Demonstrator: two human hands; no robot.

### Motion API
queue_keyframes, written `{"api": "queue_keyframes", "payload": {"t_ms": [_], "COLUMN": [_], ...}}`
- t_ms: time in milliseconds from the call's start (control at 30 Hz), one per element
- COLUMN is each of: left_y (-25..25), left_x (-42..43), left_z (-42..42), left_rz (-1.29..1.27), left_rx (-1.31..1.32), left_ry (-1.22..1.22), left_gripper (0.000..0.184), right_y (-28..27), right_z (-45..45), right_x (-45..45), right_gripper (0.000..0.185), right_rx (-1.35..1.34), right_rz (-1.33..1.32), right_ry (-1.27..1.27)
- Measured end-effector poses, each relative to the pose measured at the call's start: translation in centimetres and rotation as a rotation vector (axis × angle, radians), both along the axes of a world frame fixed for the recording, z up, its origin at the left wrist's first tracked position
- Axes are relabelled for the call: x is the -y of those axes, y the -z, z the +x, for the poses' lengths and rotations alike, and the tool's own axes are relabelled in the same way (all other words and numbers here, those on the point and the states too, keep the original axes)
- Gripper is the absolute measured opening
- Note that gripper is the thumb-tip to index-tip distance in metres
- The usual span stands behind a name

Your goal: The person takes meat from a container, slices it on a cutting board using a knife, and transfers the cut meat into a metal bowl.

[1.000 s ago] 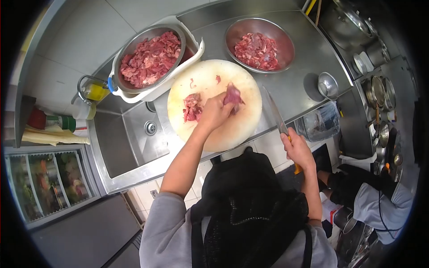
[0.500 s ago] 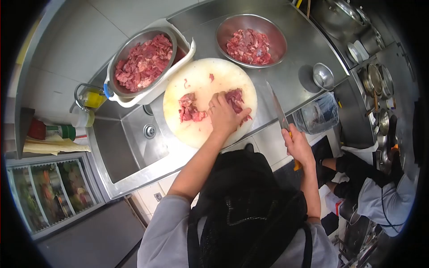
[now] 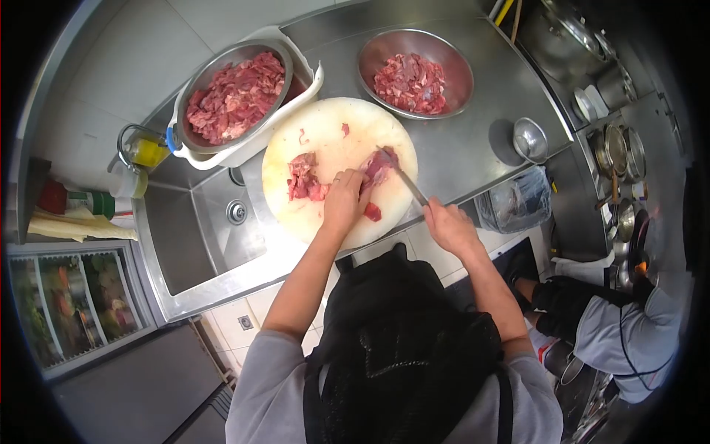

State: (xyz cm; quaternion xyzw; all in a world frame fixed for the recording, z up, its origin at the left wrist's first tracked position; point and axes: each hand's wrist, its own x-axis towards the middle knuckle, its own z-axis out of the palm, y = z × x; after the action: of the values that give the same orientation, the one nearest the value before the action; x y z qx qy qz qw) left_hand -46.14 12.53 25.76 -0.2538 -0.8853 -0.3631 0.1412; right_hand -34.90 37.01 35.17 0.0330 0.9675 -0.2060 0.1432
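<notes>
A round white cutting board (image 3: 333, 122) lies on the steel counter. My right hand (image 3: 450, 226) is wrapped round the handle of a knife (image 3: 411, 186), whose blade reaches over the board's right side against a dark red piece of meat (image 3: 380, 166). My left hand (image 3: 345, 201) grips that piece from its left, the fingertips partly hidden against it. Just below them is a small red chunk of meat (image 3: 372, 212). A pile of meat (image 3: 303, 177) rests on the board's left side, with small scraps near its top.
Behind the board stand a steel bowl of cut meat (image 3: 237, 100), set in a white tub (image 3: 262, 144), and another steel bowl (image 3: 458, 70) with meat. A sink (image 3: 174, 248) is at left. A small strainer-like bowl (image 3: 531, 140) sits right. Another person (image 3: 621, 333) works at far right.
My right hand has brought the knife left, from beside the board onto the meat. My left hand has shifted to the meat's left side, and a small chunk now shows below it.
</notes>
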Motion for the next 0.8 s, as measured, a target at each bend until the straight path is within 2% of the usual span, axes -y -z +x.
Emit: {"api": "queue_keyframes", "payload": {"t_ms": [67,167,300,400,500,600,700,800], "left_y": [-0.4,-3.5,-1.9,-0.4,-0.4,-0.5,0.2,-0.1], "left_x": [1.0,0.1,-1.4,-1.3,-1.3,-2.8,-3.9,-3.6], "left_z": [0.7,0.7,-1.0,-1.5,-1.2,-2.3,-2.7,-2.4], "left_rz": [-0.025,0.07,0.147,0.072,0.041,-0.012,0.065,-0.001], "left_rx": [0.115,0.01,-0.043,0.011,0.092,-0.012,0.055,0.006], "left_ry": [0.055,0.009,0.043,0.045,0.031,0.015,0.043,0.064], "left_gripper": [0.03,0.03,0.029,0.028,0.025,0.021,0.019,0.026], "right_y": [-0.6,-1.3,0.4,0.5,-0.3,-1.1,-1.9,-1.8], "right_z": [-0.3,-0.8,-1.1,-1.7,-1.4,-1.7,-1.9,-1.4], "right_x": [-0.1,0.4,1.0,0.7,0.7,0.8,0.2,0.1], "right_gripper": [0.028,0.028,0.028,0.028,0.031,0.033,0.029,0.028], "right_rx": [-0.005,-0.034,-0.043,0.0,0.05,-0.006,-0.058,-0.075], "right_rz": [0.086,0.077,0.076,0.088,0.074,0.038,-0.008,-0.056], "right_ry": [0.033,0.027,-0.053,-0.051,-0.02,0.04,0.13,0.156]}}
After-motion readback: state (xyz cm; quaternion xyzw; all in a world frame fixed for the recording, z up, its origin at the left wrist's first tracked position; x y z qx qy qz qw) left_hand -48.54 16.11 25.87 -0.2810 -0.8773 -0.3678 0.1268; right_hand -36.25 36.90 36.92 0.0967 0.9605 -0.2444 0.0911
